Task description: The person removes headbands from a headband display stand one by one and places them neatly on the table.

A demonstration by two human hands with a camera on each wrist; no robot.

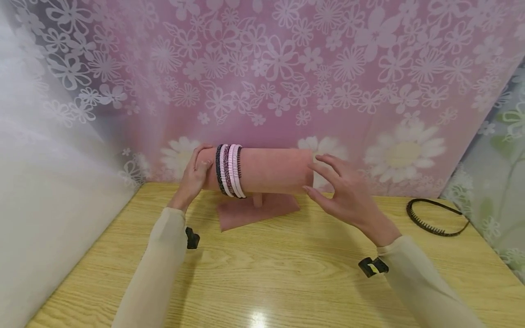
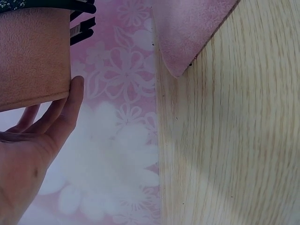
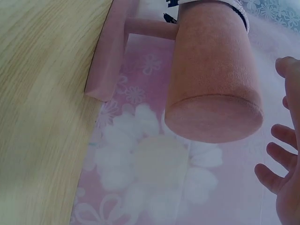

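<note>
A pink velvety headband stand [image 1: 276,171] has a thick horizontal roll on a short post and a flat base [image 1: 262,214]. Several headbands [image 1: 229,171], black, pale pink and glittery, sit side by side round the roll's left part. My left hand [image 1: 196,175] grips the left end of the roll, thumb in front and fingers behind; the left wrist view shows its fingers [image 2: 70,108] against the end's edge. Off the roll's right end, my right hand [image 1: 348,189] is held with fingers spread. In the right wrist view a gap separates that hand [image 3: 288,154] from the roll.
A dark toothed headband [image 1: 436,230] lies alone at the right of the wooden table [image 1: 262,273]. Behind the stand hangs a pink floral curtain [image 1: 279,68]. A white cloth [image 1: 53,182] borders the table on the left, and a patterned one [image 1: 508,150] on the right.
</note>
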